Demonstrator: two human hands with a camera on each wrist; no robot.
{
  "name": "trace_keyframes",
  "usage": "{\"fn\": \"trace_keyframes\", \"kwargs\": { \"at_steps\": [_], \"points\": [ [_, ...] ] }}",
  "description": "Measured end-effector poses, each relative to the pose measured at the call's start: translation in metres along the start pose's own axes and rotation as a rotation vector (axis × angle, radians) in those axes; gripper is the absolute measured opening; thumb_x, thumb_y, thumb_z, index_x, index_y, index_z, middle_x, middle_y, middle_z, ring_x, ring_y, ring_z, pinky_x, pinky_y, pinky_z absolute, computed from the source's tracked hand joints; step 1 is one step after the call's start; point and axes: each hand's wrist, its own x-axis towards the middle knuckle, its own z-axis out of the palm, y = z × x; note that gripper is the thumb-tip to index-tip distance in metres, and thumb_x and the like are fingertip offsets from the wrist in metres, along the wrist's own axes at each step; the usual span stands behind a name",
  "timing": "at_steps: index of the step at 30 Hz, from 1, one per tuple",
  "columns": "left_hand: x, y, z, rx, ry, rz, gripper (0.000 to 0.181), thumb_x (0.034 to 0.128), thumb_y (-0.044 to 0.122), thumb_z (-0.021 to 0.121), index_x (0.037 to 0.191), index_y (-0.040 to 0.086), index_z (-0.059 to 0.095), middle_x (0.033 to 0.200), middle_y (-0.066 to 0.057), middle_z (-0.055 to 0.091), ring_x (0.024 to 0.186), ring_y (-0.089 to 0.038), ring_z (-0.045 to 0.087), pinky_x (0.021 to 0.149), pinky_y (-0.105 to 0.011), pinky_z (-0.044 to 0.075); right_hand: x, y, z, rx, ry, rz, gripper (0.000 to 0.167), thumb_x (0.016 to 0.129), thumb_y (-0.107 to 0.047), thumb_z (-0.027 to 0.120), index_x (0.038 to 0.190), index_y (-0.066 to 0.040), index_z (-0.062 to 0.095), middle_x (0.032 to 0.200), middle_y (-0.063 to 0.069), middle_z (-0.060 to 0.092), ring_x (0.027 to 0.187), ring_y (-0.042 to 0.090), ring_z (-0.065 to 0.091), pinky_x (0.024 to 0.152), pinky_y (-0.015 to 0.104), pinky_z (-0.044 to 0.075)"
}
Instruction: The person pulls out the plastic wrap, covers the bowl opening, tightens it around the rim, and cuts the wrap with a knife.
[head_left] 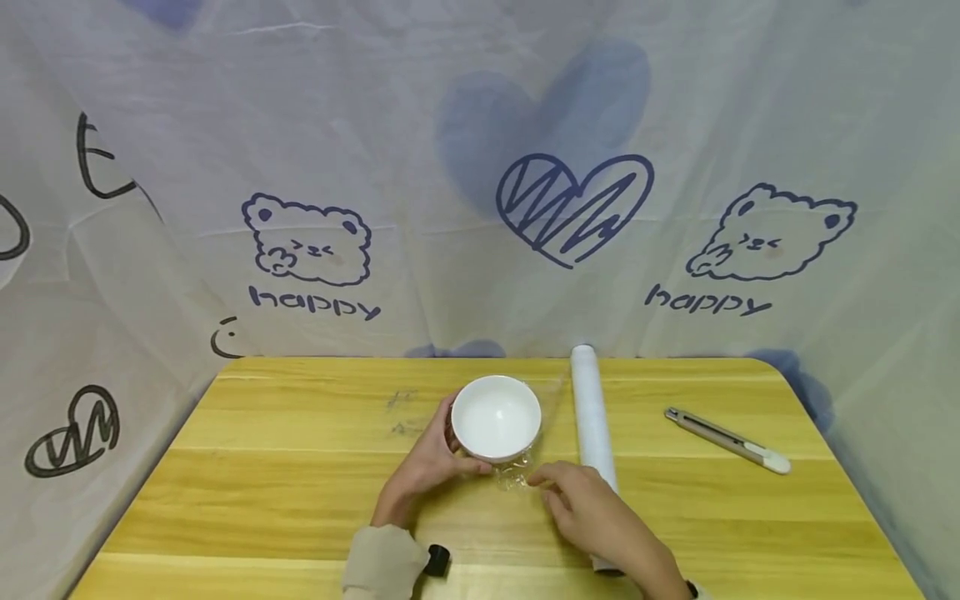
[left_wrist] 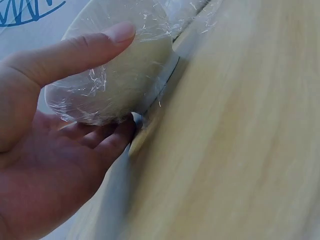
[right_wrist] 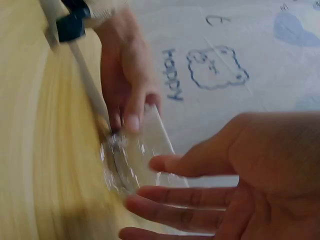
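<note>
A white bowl (head_left: 497, 418) faces up in the head view, held by my left hand (head_left: 433, 458) with the thumb across its near side and the fingers beneath. Clear cling film (left_wrist: 95, 85) wraps the bowl's outside in the left wrist view, wrinkled and pressed under the left thumb. A loose crumpled bit of film (head_left: 513, 477) sticks out at the bowl's near right. Close to that film is my right hand (head_left: 592, 510), its fingers extended and spread in the right wrist view, nothing gripped between them.
A long white roll of film (head_left: 592, 408) lies on the wooden table (head_left: 262, 467), right of the bowl and partly behind the right forearm. Farther right lies a box cutter (head_left: 727, 440). A printed cloth (head_left: 420, 167) hangs behind the table.
</note>
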Motion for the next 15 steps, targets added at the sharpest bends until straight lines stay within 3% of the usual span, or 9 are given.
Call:
{"fn": "trace_keyframes", "kwargs": {
  "at_steps": [5,9,12,15],
  "points": [
    [0.000,-0.002,-0.001,-0.038,-0.024,0.006,0.121,0.0661,-0.020,0.085,0.160,0.001,0.013,0.161,-0.026,0.023,0.145,-0.044,0.032,0.115,-0.033,0.036,-0.002,0.007,-0.010,-0.029,0.092,0.156,0.014,0.096,0.002,0.065,0.100,-0.008,0.074,0.096,0.004,0.074,0.084,0.015,0.065,0.070,0.035,0.056],
    [0.000,-0.001,0.001,-0.030,-0.033,-0.005,0.128,0.0644,-0.017,0.089,0.162,0.005,0.009,0.162,-0.024,0.022,0.146,-0.042,0.031,0.117,-0.035,0.034,0.001,0.006,-0.010,0.027,0.186,0.253,0.016,0.100,-0.002,0.063,0.114,-0.004,0.070,0.099,0.008,0.073,0.077,0.014,0.063,0.064,0.032,0.054],
    [0.001,-0.001,0.003,-0.016,-0.026,-0.017,0.129,0.0642,-0.014,0.091,0.163,0.006,0.009,0.163,-0.023,0.022,0.146,-0.042,0.031,0.117,-0.036,0.033,0.004,0.008,-0.003,0.154,0.181,0.288,0.035,0.103,-0.004,0.057,0.137,0.004,0.055,0.113,0.024,0.070,0.088,0.024,0.070,0.070,0.038,0.058],
    [0.000,0.000,0.004,-0.011,-0.016,-0.028,0.126,0.0647,-0.016,0.090,0.162,0.005,0.013,0.162,-0.024,0.023,0.145,-0.043,0.032,0.115,-0.036,0.038,0.008,0.012,0.009,0.396,0.150,0.319,0.056,0.105,-0.004,0.053,0.155,0.005,0.029,0.130,0.038,0.057,0.105,0.040,0.068,0.078,0.048,0.061]
  ]
}}
